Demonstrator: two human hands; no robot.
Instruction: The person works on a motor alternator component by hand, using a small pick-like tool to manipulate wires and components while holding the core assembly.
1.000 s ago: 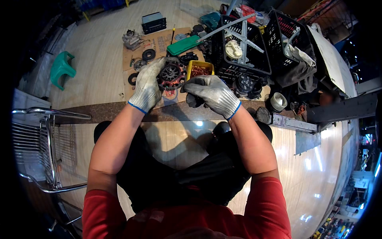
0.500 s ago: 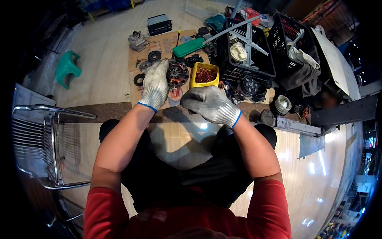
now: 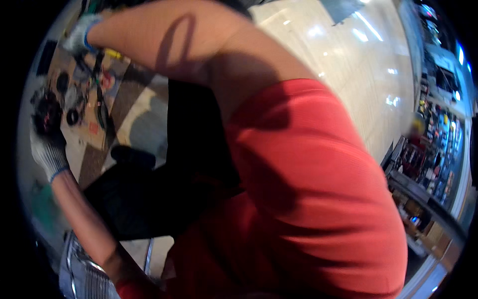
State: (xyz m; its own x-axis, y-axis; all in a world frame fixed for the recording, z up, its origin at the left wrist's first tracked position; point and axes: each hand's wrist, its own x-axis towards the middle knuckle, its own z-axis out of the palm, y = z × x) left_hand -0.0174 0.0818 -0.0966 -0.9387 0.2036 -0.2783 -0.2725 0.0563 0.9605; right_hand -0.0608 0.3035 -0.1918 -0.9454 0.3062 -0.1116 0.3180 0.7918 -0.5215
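Note:
My left hand [image 3: 49,152], in a white knitted glove at the far left, holds a dark round machine part [image 3: 48,110] with reddish bits. My right hand [image 3: 79,36], also gloved, is in the upper left near something yellow [image 3: 113,53]; its fingers are blurred and partly hidden at the rim. A cardboard sheet [image 3: 99,137] lies beside my left hand, carrying several dark parts, among them a black ring [image 3: 73,116].
A metal-framed chair [image 3: 87,274] stands at lower left, and a faint green stool [image 3: 47,209] is behind my left forearm. Glossy tiled floor [image 3: 348,70] spreads at upper right. Shelving crowded with small goods [image 3: 438,154] and a dark metal bar [image 3: 418,192] run along the right.
The view has swung round sharply, with my right arm now across the top. My left hand has lifted the round part off the cardboard. My right hand has moved out toward the upper left.

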